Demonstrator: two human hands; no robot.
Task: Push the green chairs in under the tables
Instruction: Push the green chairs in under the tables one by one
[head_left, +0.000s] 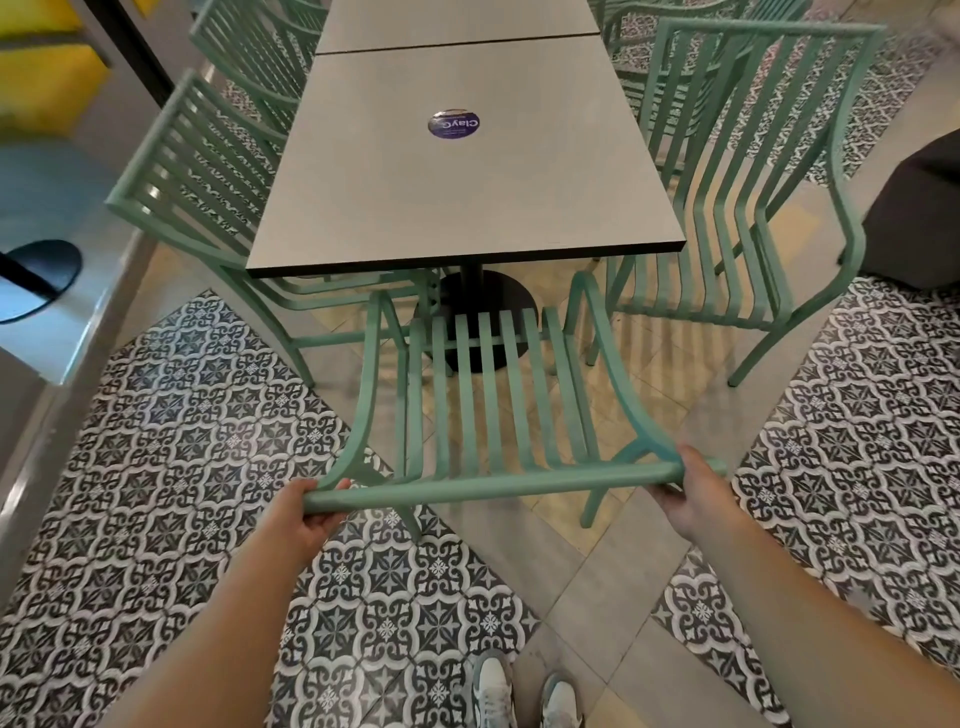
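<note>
A green slatted chair (493, 395) stands in front of me at the near end of a grey table (457, 171), its seat front close to the table's black pedestal base. My left hand (306, 512) grips the left end of the chair's top rail. My right hand (691, 493) grips the right end of the same rail. Another green chair (737, 171) stands at the table's right side, set out from it at an angle. A third green chair (202, 176) stands at the left side, its seat partly under the tabletop.
A second grey table (452, 18) adjoins the first at the far end, with more green chairs beside it. A round purple sticker (454, 123) lies on the near tabletop. A dark block (914, 223) sits at the right. A metal ledge (67, 332) runs along the left. Patterned tiles cover the floor.
</note>
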